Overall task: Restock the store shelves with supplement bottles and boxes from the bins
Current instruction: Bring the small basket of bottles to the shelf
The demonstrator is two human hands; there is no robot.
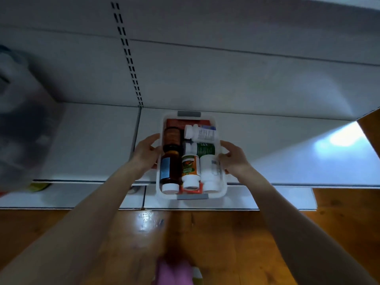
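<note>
On shelf [92, 140], at the front edge: bin [223, 189] is lying lengthwise, its near end overhanging the lip; cannot tell whether it is resting or being carried. At its sides, left hand [147, 154] is gripping the left wall and right hand [233, 159] the right wall, fingers curling round the rim.

Bottles [190, 171] are lying packed inside on their sides, with a red box [186, 121] at the far end.

Judging:
- The load is looking moderately heavy.
- The amber bottle [169, 171] is possibly glass, so fragile.
- The thin plastic walls are probably flexing under a squeeze.
- The mid-length hold is balancing it; the grey end handles [192, 196] are offering a firmer hold.

The shelf is looking smooth, so the bin is likely sliding easily. An upright [127, 52] with slots is running up the back panel. Wooden floor [257, 243] is showing below. A blurred object [20, 103] is standing at left.
</note>
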